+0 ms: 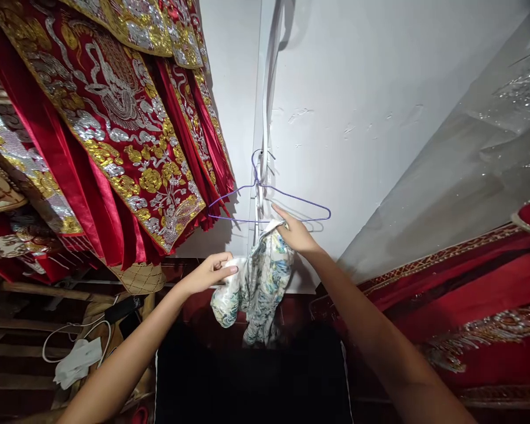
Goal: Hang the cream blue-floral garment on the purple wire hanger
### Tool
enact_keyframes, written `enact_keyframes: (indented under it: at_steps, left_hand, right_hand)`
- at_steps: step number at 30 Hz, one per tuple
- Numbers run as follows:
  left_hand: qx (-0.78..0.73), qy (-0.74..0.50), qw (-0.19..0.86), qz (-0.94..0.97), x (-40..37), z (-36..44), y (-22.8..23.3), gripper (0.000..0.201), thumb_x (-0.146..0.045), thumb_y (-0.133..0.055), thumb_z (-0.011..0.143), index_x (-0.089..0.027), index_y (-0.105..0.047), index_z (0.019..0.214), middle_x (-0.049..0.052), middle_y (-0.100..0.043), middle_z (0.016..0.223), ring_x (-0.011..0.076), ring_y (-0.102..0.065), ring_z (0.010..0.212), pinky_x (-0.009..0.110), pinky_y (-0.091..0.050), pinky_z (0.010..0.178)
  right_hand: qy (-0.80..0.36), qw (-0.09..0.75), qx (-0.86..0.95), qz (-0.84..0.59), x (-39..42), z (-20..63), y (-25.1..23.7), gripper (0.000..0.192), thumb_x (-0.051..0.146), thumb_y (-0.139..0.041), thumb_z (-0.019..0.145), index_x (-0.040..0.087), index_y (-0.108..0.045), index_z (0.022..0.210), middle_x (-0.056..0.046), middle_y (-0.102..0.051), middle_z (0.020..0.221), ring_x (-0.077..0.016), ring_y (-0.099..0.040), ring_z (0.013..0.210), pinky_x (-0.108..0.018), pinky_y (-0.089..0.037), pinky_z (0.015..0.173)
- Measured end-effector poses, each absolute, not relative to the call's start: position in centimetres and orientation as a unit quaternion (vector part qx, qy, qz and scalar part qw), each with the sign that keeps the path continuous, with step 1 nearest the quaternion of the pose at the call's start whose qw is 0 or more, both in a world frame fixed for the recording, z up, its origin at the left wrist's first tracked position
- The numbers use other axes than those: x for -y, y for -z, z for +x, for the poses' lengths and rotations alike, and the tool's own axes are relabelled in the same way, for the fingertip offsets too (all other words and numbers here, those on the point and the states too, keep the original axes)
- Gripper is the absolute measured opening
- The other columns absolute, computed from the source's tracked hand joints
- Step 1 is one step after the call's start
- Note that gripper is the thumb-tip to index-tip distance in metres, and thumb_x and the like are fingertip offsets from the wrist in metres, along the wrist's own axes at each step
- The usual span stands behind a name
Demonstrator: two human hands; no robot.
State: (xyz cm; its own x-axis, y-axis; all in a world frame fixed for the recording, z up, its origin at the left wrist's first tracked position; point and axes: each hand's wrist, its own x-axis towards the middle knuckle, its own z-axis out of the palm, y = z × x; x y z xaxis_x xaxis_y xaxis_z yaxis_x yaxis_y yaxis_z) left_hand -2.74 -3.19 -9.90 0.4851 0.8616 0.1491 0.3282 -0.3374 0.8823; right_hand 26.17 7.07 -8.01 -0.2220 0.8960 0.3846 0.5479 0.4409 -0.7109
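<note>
Gripping patterned garment (271, 271) at six o'clock, below centre | pinching its nine o'clock edge in left hand (208, 275) | clamping its one o'clock top in right hand (298, 235), near purple hanger (257, 179) | holding hands apart | seeing embroidered red costume (128, 135) at ten o'clock

Black clothing (251, 386), thin white line (156, 383) along each side, bare forearms (145, 333), bare fingers (224, 273)

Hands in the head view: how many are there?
2: the left hand gripping the left part of the patterned cloth, the right hand at its upper edge, by the purple hanger.
</note>
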Motion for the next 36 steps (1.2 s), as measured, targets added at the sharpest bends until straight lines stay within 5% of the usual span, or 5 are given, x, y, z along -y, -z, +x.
enact_keyframes:
  at_steps: [7,12,21,26,36]
  left_hand:
    - [-0.501,-0.156,0.277,0.805,1.3,-6.7,11.4,0.037,-0.048,-0.044,0.094,-0.022,-0.063,0.079,0.005,-0.067,0.075,0.0234,-0.061,0.072,0.034,-0.048,0.074]
    - [-0.58,-0.2,0.089,0.785,-1.5,-8.4,9.6,0.034,-0.035,-0.041,0.093,-0.018,-0.07,0.089,0.016,-0.067,0.128,0.0318,-0.056,0.128,0.043,-0.04,0.111]
    - [-0.571,-0.404,0.063,0.712,-5.8,-5.3,6.7,0.043,-0.035,-0.035,0.1,-0.018,-0.065,0.126,0.01,-0.073,0.115,0.0266,-0.067,0.103,0.037,-0.05,0.093]
    - [-0.512,-0.413,0.085,0.748,-7.5,-4.8,6.1,0.034,-0.031,-0.038,0.098,-0.017,-0.066,0.112,0.006,-0.072,0.098,0.0221,-0.065,0.089,0.031,-0.048,0.084]
    - [-0.497,-0.334,0.054,0.799,-6.4,-6.2,5.0,0.031,-0.033,-0.039,0.099,-0.02,-0.063,0.111,0.006,-0.07,0.092,0.0222,-0.063,0.081,0.03,-0.044,0.076]
  right_hand:
    - [-0.213,0.402,0.738,-0.498,-8.0,29.7,9.2,0.04,0.013,-0.053,0.077,0.021,-0.077,0.107,-0.006,-0.077,0.107,-0.0267,-0.069,0.099,-0.038,-0.051,0.087]
    - [-0.188,0.376,0.756,-0.502,-7.1,30.3,7.8,0.041,0.01,-0.053,0.074,0.022,-0.078,0.104,-0.003,-0.078,0.101,-0.0254,-0.069,0.093,-0.034,-0.049,0.081]
    - [-0.289,0.387,0.741,-0.467,-5.3,28.5,8.2,0.027,0.018,-0.056,0.075,0.02,-0.076,0.092,-0.005,-0.077,0.095,-0.0254,-0.07,0.089,-0.033,-0.053,0.076]
    - [-0.327,0.404,0.743,-0.422,-3.7,29.2,5.8,0.041,0.028,-0.062,0.078,0.021,-0.073,0.117,-0.008,-0.074,0.112,-0.0263,-0.067,0.102,-0.036,-0.053,0.084]
    - [-0.065,0.442,0.677,-0.586,-2.3,32.8,3.8,0.088,0.052,-0.07,0.078,0.021,-0.033,0.151,0.003,-0.059,0.068,-0.0217,-0.057,0.063,-0.033,-0.045,0.065]
